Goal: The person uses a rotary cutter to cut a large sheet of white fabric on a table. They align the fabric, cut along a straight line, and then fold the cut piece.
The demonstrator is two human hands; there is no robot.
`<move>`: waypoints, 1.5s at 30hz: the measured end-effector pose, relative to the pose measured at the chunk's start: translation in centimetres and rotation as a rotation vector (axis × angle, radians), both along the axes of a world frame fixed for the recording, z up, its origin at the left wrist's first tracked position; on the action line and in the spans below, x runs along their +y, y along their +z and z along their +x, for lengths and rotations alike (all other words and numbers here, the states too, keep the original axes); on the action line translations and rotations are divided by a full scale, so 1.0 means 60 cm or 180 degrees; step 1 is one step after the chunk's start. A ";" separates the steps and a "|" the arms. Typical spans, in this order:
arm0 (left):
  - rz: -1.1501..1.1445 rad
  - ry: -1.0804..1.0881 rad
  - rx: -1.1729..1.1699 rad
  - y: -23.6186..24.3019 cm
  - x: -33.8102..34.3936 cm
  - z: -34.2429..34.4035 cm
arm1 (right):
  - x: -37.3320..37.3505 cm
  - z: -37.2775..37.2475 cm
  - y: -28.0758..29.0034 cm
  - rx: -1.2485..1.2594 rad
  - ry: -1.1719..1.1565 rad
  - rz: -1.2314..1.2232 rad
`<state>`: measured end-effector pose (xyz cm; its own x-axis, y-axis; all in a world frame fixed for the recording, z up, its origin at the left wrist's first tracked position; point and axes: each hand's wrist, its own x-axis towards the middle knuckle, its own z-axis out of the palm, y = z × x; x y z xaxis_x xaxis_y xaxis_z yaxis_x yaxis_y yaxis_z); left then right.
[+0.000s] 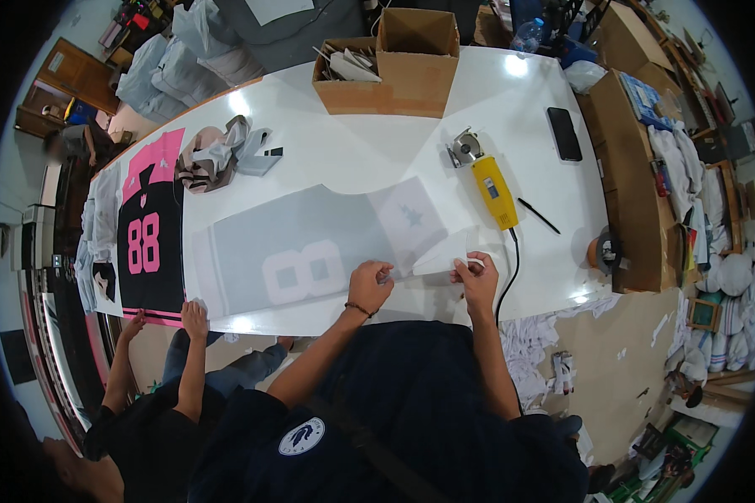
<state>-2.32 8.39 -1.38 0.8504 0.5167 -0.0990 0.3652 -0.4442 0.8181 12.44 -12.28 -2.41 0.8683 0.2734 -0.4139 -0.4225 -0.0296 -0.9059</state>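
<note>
Head view: right hand (pixel 480 283) is pinching a white flap (pixel 439 256), left hand (pixel 369 287) is curling at the sheet (pixel 298 225), grip unclear.

This is a clothing workshop, shown by a broad white desk (pixel 344 147) bearing a pale shirt panel (pixel 302 220), a pink-and-black shirt piece (pixel 153 208) and a yellow corded cutter (pixel 494 191) with a round blade (pixel 466 148), plus white scraps (pixel 533 354) heaped on the floor (pixel 608 369).

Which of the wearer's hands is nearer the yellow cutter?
Right. In the picture, the right hand is just below the yellow cutter; the left hand is farther off, below and well left.
</note>
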 end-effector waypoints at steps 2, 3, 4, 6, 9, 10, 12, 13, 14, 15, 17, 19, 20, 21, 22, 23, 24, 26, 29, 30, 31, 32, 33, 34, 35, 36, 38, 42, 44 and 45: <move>0.0211 -0.0093 -0.0041 0.009 0.000 0.001 | 0.009 -0.003 -0.009 -0.0109 -0.0010 -0.0043; 0.0315 -0.0141 -0.0061 0.011 -0.001 0.001 | 0.013 -0.008 -0.014 -0.0164 -0.0016 -0.0065; 0.0319 -0.0174 -0.0113 0.008 -0.002 0.001 | 0.016 -0.010 -0.015 -0.0256 -0.0023 -0.0153; 0.0328 -0.0241 -0.0218 -0.002 -0.005 0.000 | 0.019 -0.014 -0.018 -0.0443 -0.0038 -0.0330; 0.0676 -0.0399 -0.0451 -0.022 -0.011 0.001 | 0.020 -0.017 -0.023 -0.0745 -0.0049 -0.0718; 0.0691 -0.0406 -0.0467 -0.020 -0.012 0.001 | 0.019 -0.017 -0.027 -0.0767 -0.0053 -0.0731; 0.0718 -0.0423 -0.0499 -0.016 -0.015 0.003 | 0.014 -0.017 -0.034 -0.0812 -0.0066 -0.0759; 0.0717 -0.0422 -0.0516 -0.017 -0.014 0.002 | 0.016 -0.018 -0.032 -0.0837 -0.0038 -0.0830; 0.0714 -0.0423 -0.0534 -0.019 -0.014 0.002 | 0.016 -0.019 -0.029 -0.0862 -0.0012 -0.0901; 0.0712 -0.0427 -0.0552 -0.020 -0.013 0.001 | 0.016 -0.020 -0.026 -0.0886 0.0011 -0.0973; 0.0659 -0.0390 -0.0528 -0.025 -0.013 0.001 | 0.018 -0.022 -0.018 -0.0844 0.0038 -0.1002; 0.0682 -0.0377 -0.0533 -0.028 -0.013 0.002 | 0.018 -0.021 -0.021 -0.1110 0.0094 -0.1139; 0.0731 -0.0381 -0.0551 -0.028 -0.013 0.004 | 0.018 -0.021 -0.028 -0.1397 0.0141 -0.1263; 0.0781 -0.0383 -0.0568 -0.028 -0.014 0.005 | 0.017 -0.020 -0.034 -0.1685 0.0190 -0.1387; 0.0787 -0.0390 -0.0541 -0.027 -0.013 0.006 | 0.018 -0.020 -0.036 -0.1734 0.0188 -0.1375; 0.0793 -0.0396 -0.0513 -0.025 -0.012 0.006 | 0.019 -0.020 -0.038 -0.1784 0.0187 -0.1363; 0.0799 -0.0400 -0.0486 -0.023 -0.012 0.007 | 0.019 -0.019 -0.039 -0.1834 0.0188 -0.1351; 0.0789 -0.0419 -0.0432 -0.021 -0.013 0.007 | 0.019 -0.018 -0.039 -0.1913 0.0232 -0.1382; 0.0785 -0.0424 -0.0400 -0.020 -0.014 0.007 | 0.021 -0.018 -0.027 -0.1869 0.0277 -0.1463; 0.0786 -0.0421 -0.0397 -0.020 -0.014 0.008 | 0.023 -0.018 -0.022 -0.1828 0.0290 -0.1496; 0.0785 -0.0417 -0.0405 -0.020 -0.013 0.008 | 0.023 -0.019 -0.019 -0.1839 0.0308 -0.1507; 0.0785 -0.0411 -0.0413 -0.019 -0.013 0.008 | 0.024 -0.019 -0.016 -0.1850 0.0327 -0.1517; 0.0784 -0.0404 -0.0420 -0.019 -0.014 0.008 | 0.025 -0.019 -0.014 -0.1861 0.0347 -0.1527; 0.0786 -0.0398 -0.0418 -0.019 -0.014 0.007 | 0.025 -0.019 -0.013 -0.1891 0.0358 -0.1543; 0.0788 -0.0390 -0.0416 -0.019 -0.015 0.008 | 0.025 -0.019 -0.013 -0.1922 0.0369 -0.1558; 0.0790 -0.0383 -0.0415 -0.019 -0.015 0.007 | 0.025 -0.020 -0.013 -0.1952 0.0380 -0.1573; 0.0779 -0.0387 -0.0405 -0.020 -0.014 0.008 | 0.025 -0.019 -0.013 -0.1980 0.0396 -0.1582; 0.0773 -0.0409 -0.0386 -0.017 -0.013 0.009 | 0.026 -0.019 -0.011 -0.2005 0.0432 -0.1620; 0.0771 -0.0398 -0.0382 -0.016 -0.014 0.008 | 0.027 -0.019 -0.009 -0.2042 0.0451 -0.1650; 0.0770 -0.0394 -0.0381 -0.015 -0.014 0.007 | 0.027 -0.019 -0.009 -0.2060 0.0461 -0.1665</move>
<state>-1.87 7.55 -2.29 0.9066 0.4048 0.1192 0.2035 -0.6668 0.7170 11.30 -10.64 -2.92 0.9489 0.3117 0.0489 0.2153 -0.5265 -0.8224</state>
